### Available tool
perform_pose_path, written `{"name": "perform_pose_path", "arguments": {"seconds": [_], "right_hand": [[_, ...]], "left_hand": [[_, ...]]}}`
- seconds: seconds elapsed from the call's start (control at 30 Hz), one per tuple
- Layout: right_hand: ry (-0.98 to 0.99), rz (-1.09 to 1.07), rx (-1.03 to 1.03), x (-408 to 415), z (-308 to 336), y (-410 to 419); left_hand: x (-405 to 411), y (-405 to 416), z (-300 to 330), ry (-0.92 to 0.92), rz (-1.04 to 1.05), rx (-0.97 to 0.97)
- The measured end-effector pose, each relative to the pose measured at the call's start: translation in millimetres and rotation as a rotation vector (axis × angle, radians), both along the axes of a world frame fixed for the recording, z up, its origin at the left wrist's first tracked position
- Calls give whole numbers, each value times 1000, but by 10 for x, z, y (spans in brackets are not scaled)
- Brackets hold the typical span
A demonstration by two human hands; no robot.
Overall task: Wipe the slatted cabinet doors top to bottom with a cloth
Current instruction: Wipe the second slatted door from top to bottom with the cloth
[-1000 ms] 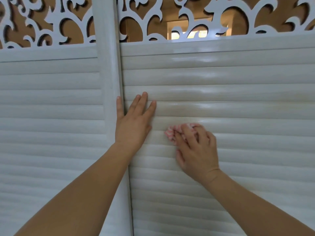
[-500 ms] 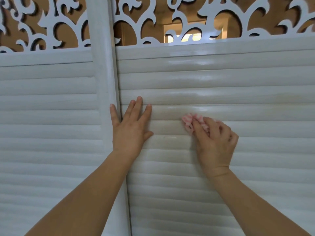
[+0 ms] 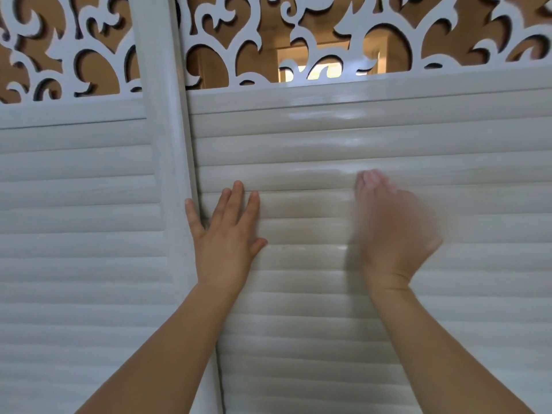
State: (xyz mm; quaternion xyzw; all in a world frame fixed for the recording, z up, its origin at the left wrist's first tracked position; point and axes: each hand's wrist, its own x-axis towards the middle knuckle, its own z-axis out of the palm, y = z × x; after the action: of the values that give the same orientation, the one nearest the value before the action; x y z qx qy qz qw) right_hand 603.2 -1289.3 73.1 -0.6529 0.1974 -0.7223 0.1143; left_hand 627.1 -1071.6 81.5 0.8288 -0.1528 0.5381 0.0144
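Pink cloth (image 3: 369, 178), seen only as a small blurred patch at the 12 o'clock end of the right hand (image 3: 394, 231), lying against the right door (image 3: 448, 294); its shape and long axis cannot be made out, since motion blur smears it and the hand covers the rest. The right hand is itself blurred: its fingers point toward 11 o'clock and appear bent over the cloth, pressing it on the slats, but how tightly they close cannot be told. The slats (image 3: 298, 150) run with their long axis from 9 to 3 o'clock, tilting slightly upward toward 3 o'clock in this wide-angle view, and are stacked from 12 down to 6 o'clock; the cloth sits on the slats in the upper part of the visible stack, right of centre. At 9 o'clock from the right hand, well apart from it, the left hand (image 3: 227, 234) lies flat on the same door, fingers straight and spread, pointing to 12 o'clock, holding nothing; its little finger (image 3: 191, 216) rests on the upright post (image 3: 161, 144) that divides the right door from the left door (image 3: 74, 234). The post runs from 12 to 6 o'clock, leaning a little, and its lower part is hidden behind the left forearm. White scrollwork (image 3: 298, 40) fills the band at 12 o'clock above both doors, with brown surfaces and a bright opening showing through its gaps. Both doors are cut off by the frame edges at 3, 6 and 9 o'clock.
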Motion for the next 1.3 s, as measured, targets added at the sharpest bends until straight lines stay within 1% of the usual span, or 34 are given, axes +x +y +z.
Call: {"name": "perform_pose_path", "arguments": {"seconds": [0.03, 0.07, 0.13, 0.17, 0.2, 0.3, 0.37, 0.43, 0.47, 0.53, 0.57, 0.6, 0.63, 0.67, 0.73, 0.77, 0.8, 0.87, 0.9, 0.93, 1.0, 1.07, 1.1, 1.13, 1.17, 1.23, 1.27, 1.3], "right_hand": [[-7, -9, -6, 45, 14, 119], [-8, -22, -88, 106, 3, 284], [25, -3, -371, 219, -46, 605], [50, 28, -489, 240, -56, 705], [68, 53, -565, 252, -48, 748], [102, 26, -654, 200, 101, 562], [103, -51, -567, 152, 196, 285], [68, -104, -357, 67, 269, -36], [57, -102, -230, 19, 303, -183], [45, -16, 29, -64, 370, -312], [36, 17, 119, -64, 394, -268], [29, 23, 160, -41, 400, -171], [32, 3, 130, -7, 392, -45], [46, -23, 14, 49, 357, 107], [127, -40, -328, 122, 275, 333], [172, -44, -447, 127, 266, 350], [193, -47, -521, 121, 304, 286], [198, -50, -576, 37, 452, 38], [197, -80, -546, -8, 502, -112], [188, -111, -469, -47, 546, -299], [186, -87, -225, -219, 650, -615], [195, 12, 41, -347, 749, -677], [212, 42, 120, -338, 767, -627], [231, 58, 113, -313, 775, -518], [260, 87, 21, -293, 768, -380], [315, 126, -324, -209, 697, -132], [346, 135, -462, -159, 638, -83], [360, 150, -538, -152, 612, -88]], "left_hand": [[2, 0, -8, -13, -5, 0], [6, 5, -21, -28, -15, 2], [6, -12, -42, -50, -28, 13], [5, -31, -55, -55, -26, 21], [9, -40, -69, -56, -23, 18], [16, -80, -89, -29, -17, -27], [11, -80, -100, -12, -21, -48], [-5, -82, -103, -7, -12, -45], [-14, -92, -94, -10, -7, -43], [-46, -139, -52, -29, -27, -39], [-57, -185, -19, -48, -59, -23], [-65, -247, 15, -73, -94, 8], [-73, -337, 55, -95, -122, 48], [-84, -423, 90, -105, -135, 78], [-109, -592, 176, -89, -135, 86], [-119, -653, 205, -75, -125, 83], [-116, -684, 211, -56, -111, 88], [-99, -679, 178, -47, -88, 105], [-94, -656, 161, -50, -85, 110], [-101, -646, 158, -51, -81, 117], [-147, -657, 182, -48, -72, 116], [-169, -679, 238, -53, -83, 118], [-186, -714, 277, -61, -96, 137], [-195, -747, 316, -61, -103, 172], [-207, -794, 353, -57, -111, 211], [-258, -913, 417, -13, -117, 253], [-284, -963, 431, 31, -110, 256], [-303, -992, 422, 68, -91, 248]]}}
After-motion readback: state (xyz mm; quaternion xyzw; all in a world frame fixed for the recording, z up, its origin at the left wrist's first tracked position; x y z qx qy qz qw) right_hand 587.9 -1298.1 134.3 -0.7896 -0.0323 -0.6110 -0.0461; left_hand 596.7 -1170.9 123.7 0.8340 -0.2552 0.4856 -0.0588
